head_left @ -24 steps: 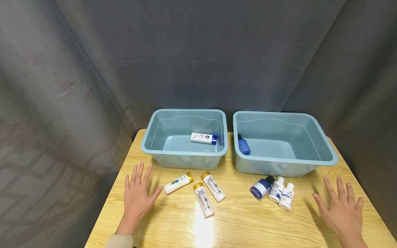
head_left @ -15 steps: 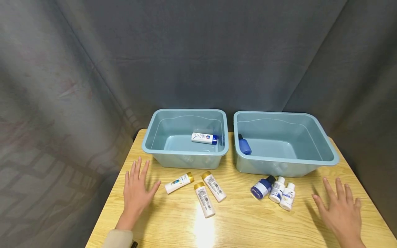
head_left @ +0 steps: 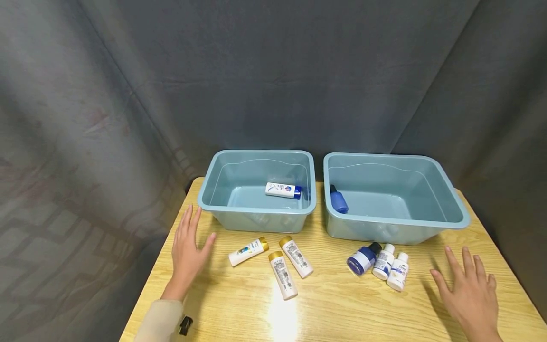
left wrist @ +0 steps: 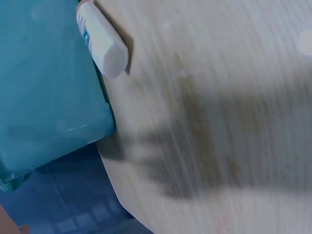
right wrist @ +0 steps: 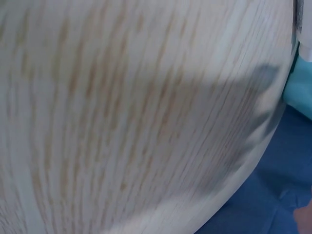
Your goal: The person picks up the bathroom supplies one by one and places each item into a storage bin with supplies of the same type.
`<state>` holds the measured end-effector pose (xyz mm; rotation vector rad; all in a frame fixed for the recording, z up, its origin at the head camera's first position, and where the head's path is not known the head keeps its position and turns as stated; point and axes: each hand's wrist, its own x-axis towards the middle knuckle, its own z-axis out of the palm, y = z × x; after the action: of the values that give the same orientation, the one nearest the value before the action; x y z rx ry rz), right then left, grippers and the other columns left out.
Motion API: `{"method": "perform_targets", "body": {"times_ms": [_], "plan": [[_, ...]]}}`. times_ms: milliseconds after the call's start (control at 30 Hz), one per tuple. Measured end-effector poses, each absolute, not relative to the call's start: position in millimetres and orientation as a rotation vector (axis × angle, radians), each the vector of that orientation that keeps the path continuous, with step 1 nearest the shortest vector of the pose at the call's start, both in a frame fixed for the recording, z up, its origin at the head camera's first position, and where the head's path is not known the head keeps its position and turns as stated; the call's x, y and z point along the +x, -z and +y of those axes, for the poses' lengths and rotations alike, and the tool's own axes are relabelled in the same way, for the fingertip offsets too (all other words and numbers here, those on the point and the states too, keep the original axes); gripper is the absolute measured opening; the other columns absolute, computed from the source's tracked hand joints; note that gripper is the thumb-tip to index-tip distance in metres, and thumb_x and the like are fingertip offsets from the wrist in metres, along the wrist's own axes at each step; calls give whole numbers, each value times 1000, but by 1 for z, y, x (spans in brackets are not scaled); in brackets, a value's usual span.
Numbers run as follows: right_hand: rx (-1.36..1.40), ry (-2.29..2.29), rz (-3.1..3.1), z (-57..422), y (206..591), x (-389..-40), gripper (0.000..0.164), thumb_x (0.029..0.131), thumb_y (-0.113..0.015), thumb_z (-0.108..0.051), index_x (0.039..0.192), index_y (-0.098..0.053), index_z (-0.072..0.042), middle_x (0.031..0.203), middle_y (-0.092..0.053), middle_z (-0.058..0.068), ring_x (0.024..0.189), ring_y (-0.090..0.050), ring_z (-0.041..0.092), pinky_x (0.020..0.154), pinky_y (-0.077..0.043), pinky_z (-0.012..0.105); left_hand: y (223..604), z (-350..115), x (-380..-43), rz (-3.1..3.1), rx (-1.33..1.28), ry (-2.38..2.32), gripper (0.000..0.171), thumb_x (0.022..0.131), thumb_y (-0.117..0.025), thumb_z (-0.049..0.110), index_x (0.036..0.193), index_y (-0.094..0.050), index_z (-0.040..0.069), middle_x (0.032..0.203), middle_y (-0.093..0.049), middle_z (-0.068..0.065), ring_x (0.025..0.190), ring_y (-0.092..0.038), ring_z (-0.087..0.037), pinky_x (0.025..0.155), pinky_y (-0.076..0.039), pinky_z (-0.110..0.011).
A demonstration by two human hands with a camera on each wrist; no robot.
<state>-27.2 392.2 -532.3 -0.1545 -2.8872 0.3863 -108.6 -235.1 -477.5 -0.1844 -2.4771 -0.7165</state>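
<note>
My left hand [head_left: 188, 251] hovers over the table with its fingers spread, its fingertips near the front left corner of the left bin [head_left: 258, 209]. To its right lie three white bottles with gold caps: one tilted sideways [head_left: 246, 252], one in front [head_left: 283, 277] and one behind [head_left: 296, 258]. My right hand [head_left: 467, 289] is spread at the right, holding nothing. Left of it, a dark blue bottle [head_left: 362, 260] and two small white bottles [head_left: 383, 262] lie close together in front of the right bin [head_left: 397, 221]. The left wrist view shows a white bottle [left wrist: 105, 41] beside a bin.
Inside the left bin lies a white bottle with a blue cap [head_left: 282, 190]. A blue bottle with a black cap [head_left: 339, 201] leans in the right bin's left end. Grey curtains [head_left: 299, 76] hang behind the wooden table [head_left: 342, 313].
My left hand has moved forward, toward the left bin's corner, and more of its sleeve shows. The right hand has hardly moved. The bottles stay in place, with the view shifting slightly.
</note>
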Motion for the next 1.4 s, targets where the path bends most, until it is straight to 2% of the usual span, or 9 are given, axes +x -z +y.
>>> {"method": "perform_targets", "body": {"times_ms": [200,333,733,933,1133,1333,1400], "plan": [[-150,-398,-2874,391,532,-26,75,102,-48,-46,160,-10,-18,161,-3,28,145,2,51,105,-1,76,475,-235,-120,-2419,-164,873,73,88,-68,21,154,-37,18,161,-28,-10,143,-29,-40,102,-29,-67],[-159,-404,-2878,392,532,-27,76,102,-47,-46,160,-9,-17,161,-2,28,146,2,51,106,0,75,473,-235,-128,-2381,-150,981,69,90,-66,18,154,-39,17,161,-27,-8,143,-29,-41,104,-28,-66],[-159,-421,-2877,391,536,-27,75,102,-48,-44,160,-10,-15,160,-3,29,145,0,52,106,-2,75,468,-241,-149,-2293,-178,1240,59,95,-61,13,151,-43,12,160,-29,-6,147,-24,-33,113,-20,-61],[-154,-444,-2859,390,537,-26,71,104,-45,-42,160,-10,-15,161,-4,27,146,-2,49,110,0,70,467,-245,-161,-2279,-167,1340,52,99,-56,14,149,-45,8,159,-31,-5,146,-25,-29,111,-24,-59],[-145,-455,-2845,388,537,-25,69,104,-44,-40,160,-12,-15,162,-6,26,147,-3,47,112,0,68,460,-244,-170,-2282,-131,1468,49,103,-52,16,151,-43,11,160,-28,-5,146,-25,-24,110,-25,-59],[-127,-463,-2820,388,537,-25,68,104,-45,-38,160,-14,-14,161,-9,26,146,-7,48,111,-2,68,438,-232,-168,-2257,-125,1617,48,102,-49,8,147,-40,-6,159,-26,-21,146,-21,-37,110,-22,-64],[-126,-465,-2814,388,537,-25,67,104,-45,-37,160,-15,-13,161,-10,26,146,-7,48,112,-1,67,436,-230,-169,-2270,-105,1637,47,103,-49,8,146,-40,-7,158,-26,-22,147,-19,-38,112,-20,-63]]}}
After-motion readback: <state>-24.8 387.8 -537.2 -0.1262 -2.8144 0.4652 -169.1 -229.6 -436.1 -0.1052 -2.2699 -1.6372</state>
